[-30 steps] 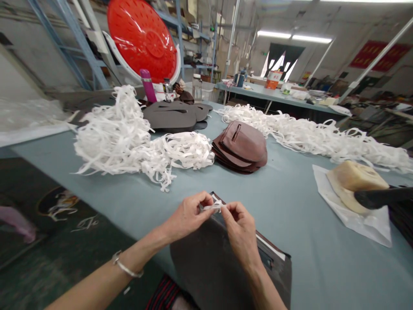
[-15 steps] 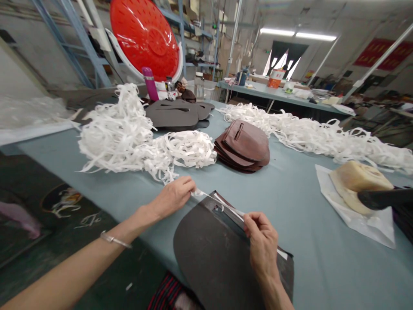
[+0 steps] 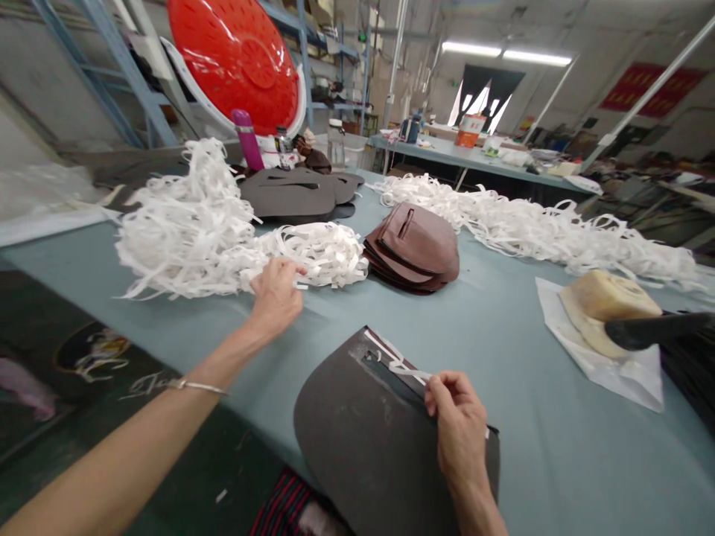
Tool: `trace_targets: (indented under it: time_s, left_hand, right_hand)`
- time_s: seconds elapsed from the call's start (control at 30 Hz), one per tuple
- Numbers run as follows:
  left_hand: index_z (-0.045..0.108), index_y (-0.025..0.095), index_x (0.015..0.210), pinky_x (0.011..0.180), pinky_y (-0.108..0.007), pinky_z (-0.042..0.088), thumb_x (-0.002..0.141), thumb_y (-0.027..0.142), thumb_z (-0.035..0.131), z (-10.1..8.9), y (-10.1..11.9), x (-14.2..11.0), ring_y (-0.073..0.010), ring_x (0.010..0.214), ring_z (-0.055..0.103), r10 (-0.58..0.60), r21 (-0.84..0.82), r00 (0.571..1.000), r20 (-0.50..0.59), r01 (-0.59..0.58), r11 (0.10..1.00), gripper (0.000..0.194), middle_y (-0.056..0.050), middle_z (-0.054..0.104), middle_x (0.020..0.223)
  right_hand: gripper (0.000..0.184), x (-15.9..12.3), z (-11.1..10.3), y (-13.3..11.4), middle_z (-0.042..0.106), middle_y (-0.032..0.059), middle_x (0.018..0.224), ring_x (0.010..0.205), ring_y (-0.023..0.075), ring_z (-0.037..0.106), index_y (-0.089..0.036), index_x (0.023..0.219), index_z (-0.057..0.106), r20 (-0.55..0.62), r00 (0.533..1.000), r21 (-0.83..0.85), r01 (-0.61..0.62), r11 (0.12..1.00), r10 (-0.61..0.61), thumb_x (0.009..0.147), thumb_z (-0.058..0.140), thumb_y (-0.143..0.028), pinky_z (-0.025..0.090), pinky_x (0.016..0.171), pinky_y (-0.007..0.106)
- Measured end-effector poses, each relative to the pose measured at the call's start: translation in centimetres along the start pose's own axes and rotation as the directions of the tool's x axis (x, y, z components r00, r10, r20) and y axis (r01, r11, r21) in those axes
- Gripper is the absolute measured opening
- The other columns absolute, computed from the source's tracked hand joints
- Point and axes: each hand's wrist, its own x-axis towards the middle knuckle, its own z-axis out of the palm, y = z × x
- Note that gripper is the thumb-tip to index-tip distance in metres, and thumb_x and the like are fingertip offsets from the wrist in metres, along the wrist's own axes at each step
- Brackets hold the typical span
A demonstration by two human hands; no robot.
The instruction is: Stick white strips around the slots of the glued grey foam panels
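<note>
My right hand (image 3: pixel 458 420) is closed in a pinch on a narrow white strip (image 3: pixel 403 368), whose loose end curls up over the dark panel. That dark grey rounded panel (image 3: pixel 357 435) lies at the table's near edge, with a slot and white strips along its straight upper side. Brown material shows along that side. My left hand (image 3: pixel 278 294) is over the near edge of a heap of tangled white strips (image 3: pixel 184 231), its fingers bent and partly apart. Some of its fingertips are hidden.
Brown slotted pieces (image 3: pixel 421 242) lie stacked beyond the panel, dark slotted pieces (image 3: pixel 290 195) behind the heap. At right, a yellowish block (image 3: pixel 614 301) and a black handle (image 3: pixel 653 329) rest on white paper (image 3: pixel 642 383). More white strips (image 3: pixel 536 223) line the far edge.
My left hand has let go of the white strip and moved up and left to the heap. The strip by my right hand has gone from taut to curled. The view has shifted slightly.
</note>
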Motion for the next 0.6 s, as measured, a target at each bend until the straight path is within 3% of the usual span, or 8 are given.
trace_targets:
  time_s: [0.1, 0.17, 0.23, 0.3, 0.33, 0.43, 0.47, 0.6]
  left_hand:
    - [0.056, 0.019, 0.094, 0.099, -0.053, 0.022, 0.086, 0.025, 0.046, 0.6, 2.6, 0.5, -0.0299, 0.111, 0.048, -0.040, 0.004, 0.996, -0.077, 0.041, 0.999, 0.014, -0.009, 0.062, 0.101]
    - [0.058, 0.020, 0.087, 0.100, -0.057, 0.017, 0.088, 0.029, 0.046, 0.8, 3.5, 0.7, -0.0317, 0.110, 0.048, -0.063, 0.023, 0.993, -0.100, 0.065, 0.998, 0.015, -0.008, 0.063, 0.087]
    - [0.058, 0.019, 0.093, 0.097, -0.053, 0.025, 0.086, 0.027, 0.050, 0.9, 4.2, 0.5, -0.0295, 0.103, 0.052, -0.048, -0.009, 0.995, -0.084, 0.048, 0.999, 0.013, -0.007, 0.063, 0.085]
    - [0.058, 0.019, 0.100, 0.089, -0.041, 0.038, 0.085, 0.024, 0.054, 1.2, 5.2, -0.4, -0.0235, 0.091, 0.056, 0.070, -0.169, 0.996, 0.051, -0.060, 0.984, 0.017, -0.006, 0.062, 0.089]
    - [0.058, 0.019, 0.099, 0.083, -0.035, 0.041, 0.085, 0.024, 0.054, 1.4, 5.8, -1.1, -0.0206, 0.087, 0.057, 0.167, -0.285, 0.974, 0.154, -0.118, 0.951, 0.016, -0.005, 0.062, 0.090]
    - [0.062, 0.021, 0.091, 0.078, -0.029, 0.044, 0.088, 0.025, 0.052, 2.9, 8.0, -3.8, -0.0162, 0.082, 0.058, 0.401, -0.526, 0.836, 0.374, -0.165, 0.834, 0.011, -0.002, 0.062, 0.090]
    - [0.062, 0.021, 0.091, 0.079, -0.029, 0.044, 0.088, 0.026, 0.053, 3.6, 8.6, -4.6, -0.0161, 0.083, 0.058, 0.422, -0.543, 0.812, 0.402, -0.160, 0.824, 0.010, -0.002, 0.062, 0.090]
    - [0.060, 0.019, 0.085, 0.081, -0.031, 0.044, 0.088, 0.022, 0.052, 5.8, 10.1, -6.2, -0.0181, 0.086, 0.057, 0.405, -0.538, 0.818, 0.408, -0.143, 0.831, 0.009, -0.004, 0.060, 0.088]
  right_hand:
    - [0.024, -1.0, 1.4, -1.0, 0.052, -0.0043, 0.060, 0.056, 0.0110, 0.045, -0.020, 0.075, 0.053, 0.079, 0.997, 0.028, -0.003, 1.000, 0.000, 0.084, 0.058, -0.042, 0.036, 0.057, 0.024]
    - [0.024, -1.3, 1.4, -1.2, 0.054, -0.0039, 0.061, 0.056, 0.0106, 0.046, -0.020, 0.077, 0.053, 0.089, 0.996, 0.042, -0.009, 0.999, 0.005, 0.084, 0.058, -0.042, 0.036, 0.056, 0.023]
    - [0.024, -1.4, 0.8, -1.0, 0.055, -0.0039, 0.061, 0.055, 0.0100, 0.047, -0.020, 0.077, 0.053, 0.053, 0.999, 0.058, -0.014, 0.998, 0.011, 0.084, 0.059, -0.042, 0.037, 0.055, 0.023]
    - [0.023, -1.3, 0.1, -0.6, 0.057, -0.0040, 0.061, 0.054, 0.0094, 0.049, -0.019, 0.079, 0.054, -0.011, 1.000, 0.089, -0.011, 0.996, 0.012, 0.083, 0.061, -0.041, 0.038, 0.054, 0.022]
    - [0.023, -1.2, -0.2, -0.3, 0.058, -0.0039, 0.062, 0.054, 0.0092, 0.049, -0.019, 0.080, 0.054, -0.044, 0.999, 0.111, -0.004, 0.994, 0.009, 0.083, 0.062, -0.040, 0.038, 0.054, 0.022]
    - [0.022, -1.1, -0.9, 0.5, 0.059, -0.0037, 0.062, 0.052, 0.0087, 0.050, -0.019, 0.080, 0.053, -0.127, 0.992, 0.170, 0.021, 0.985, 0.001, 0.081, 0.065, -0.037, 0.039, 0.053, 0.021]
    - [0.022, -1.2, -1.0, 0.8, 0.059, -0.0038, 0.062, 0.051, 0.0086, 0.050, -0.019, 0.080, 0.053, -0.148, 0.989, 0.179, 0.025, 0.983, 0.002, 0.080, 0.066, -0.036, 0.039, 0.053, 0.021]
    - [0.022, -1.7, -1.3, 1.8, 0.059, -0.0035, 0.060, 0.050, 0.0089, 0.051, -0.018, 0.080, 0.053, -0.199, 0.980, 0.176, 0.023, 0.984, 0.013, 0.079, 0.067, -0.035, 0.040, 0.051, 0.021]
